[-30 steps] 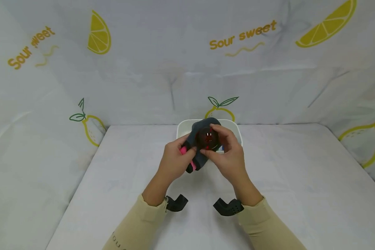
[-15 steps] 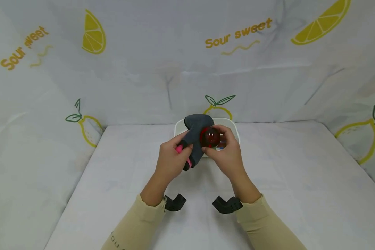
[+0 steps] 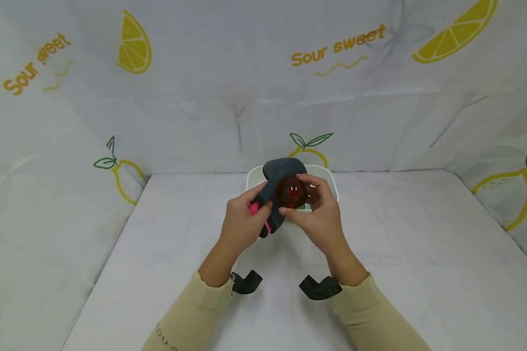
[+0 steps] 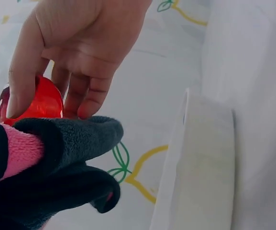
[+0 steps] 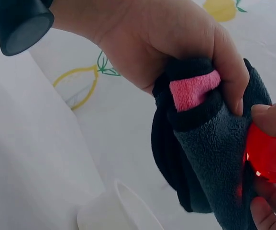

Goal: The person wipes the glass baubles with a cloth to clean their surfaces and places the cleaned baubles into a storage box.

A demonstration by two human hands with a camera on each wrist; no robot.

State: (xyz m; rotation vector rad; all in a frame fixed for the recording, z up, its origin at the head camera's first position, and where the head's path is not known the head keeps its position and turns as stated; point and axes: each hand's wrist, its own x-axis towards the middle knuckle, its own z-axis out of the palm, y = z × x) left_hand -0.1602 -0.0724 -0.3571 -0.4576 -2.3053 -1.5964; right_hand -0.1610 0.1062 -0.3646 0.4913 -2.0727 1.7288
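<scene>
In the middle of the head view my left hand point(image 3: 243, 219) grips a folded dark grey-blue fleecy cloth point(image 3: 285, 168) with pink and black at its edges. My right hand point(image 3: 324, 217) holds a see-through red ball point(image 3: 293, 191) between thumb and fingers, up against the cloth's right side. The right wrist view shows the ball point(image 5: 269, 155) touching the cloth point(image 5: 219, 148), with the left thumb pressed on the fabric. In the left wrist view the right fingers curl round the ball point(image 4: 47, 103) above the cloth point(image 4: 85, 139); the left hand is out of that picture.
Behind and below the hands stands a white plastic tub point(image 3: 335, 187), partly covered by cloth and hands; a little green shows inside. The white table cover point(image 3: 399, 243) runs up to a lemon-printed backdrop point(image 3: 193, 131). Each wrist wears a black camera mount point(image 3: 320, 288).
The ball has shifted right against the cloth, then back slightly left over it. The cloth has turned a little in the left hand. Both hands keep their hold.
</scene>
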